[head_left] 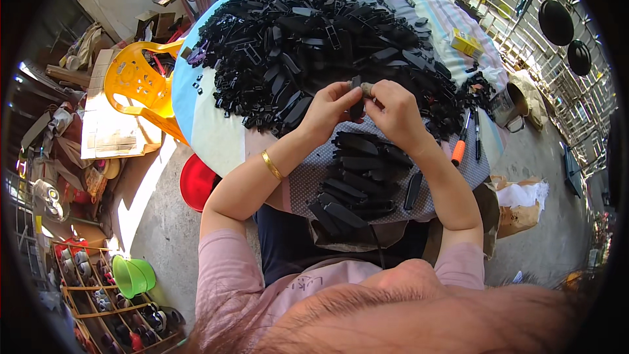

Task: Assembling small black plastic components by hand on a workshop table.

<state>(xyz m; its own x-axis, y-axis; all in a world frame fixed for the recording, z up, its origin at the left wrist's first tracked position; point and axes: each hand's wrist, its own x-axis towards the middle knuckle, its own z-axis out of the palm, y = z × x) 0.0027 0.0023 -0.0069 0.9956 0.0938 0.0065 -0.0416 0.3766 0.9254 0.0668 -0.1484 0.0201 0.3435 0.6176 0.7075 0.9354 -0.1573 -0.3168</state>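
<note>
Over the near side of the black pile, my left hand (327, 110) pinches a small dark plastic piece (356, 106) held upright between thumb and fingers. My right hand (397, 113) meets it there with its fingertips closed together. Something greyish shows at those fingertips, too small to name. Beyond both hands spreads a big heap of black plastic parts (288, 33), long flat pieces mixed with small clip-like ones. Between my forearms several long black plastic pieces (357, 180) lie grouped on the dotted cloth (301, 180).
An orange-handled screwdriver (458, 152) and a black pen-like tool (477, 137) lie right of my right forearm. A metal mug (510, 106) and a yellow box (466, 43) stand along the table's right side. Left are a yellow chair (134, 85), a red stool (196, 183) and a green bucket (134, 276).
</note>
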